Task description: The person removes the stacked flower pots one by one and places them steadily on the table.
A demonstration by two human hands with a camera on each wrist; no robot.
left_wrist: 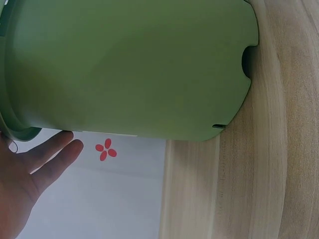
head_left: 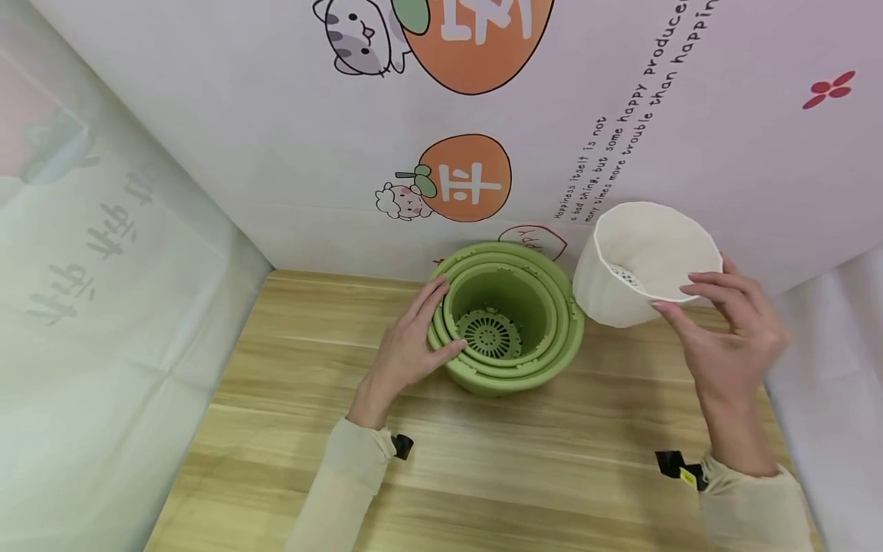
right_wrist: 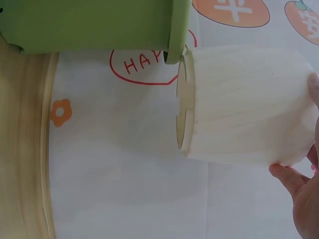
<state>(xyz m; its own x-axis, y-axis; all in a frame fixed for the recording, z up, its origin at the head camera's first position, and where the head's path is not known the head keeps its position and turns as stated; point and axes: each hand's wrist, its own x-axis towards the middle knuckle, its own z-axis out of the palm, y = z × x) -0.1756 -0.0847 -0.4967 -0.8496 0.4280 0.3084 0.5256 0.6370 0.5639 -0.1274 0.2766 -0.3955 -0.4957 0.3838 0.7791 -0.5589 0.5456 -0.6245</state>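
Observation:
A stack of nested green flower pots [head_left: 507,377] stands upright near the wall, the innermost showing a slotted base. My left hand [head_left: 407,337] grips its left rim, thumb over the top and fingers along the outside. In the left wrist view, fingers [left_wrist: 55,157] extend against the green outer wall [left_wrist: 134,69]. With thumb and fingers, my right hand [head_left: 734,337] pinches the rim of a white flower pot [head_left: 610,291], which has drainage holes in its base. The right wrist view shows this white pot [right_wrist: 244,104] raised above table level, its base beside the green rim [right_wrist: 177,35].
A wood-grain table [head_left: 303,368] lies beneath the pots. Behind them rises a white printed wall sheet [head_left: 276,153] with orange fruit drawings and lettering. Pale sheets hang at the left [head_left: 90,307] and right [head_left: 835,383].

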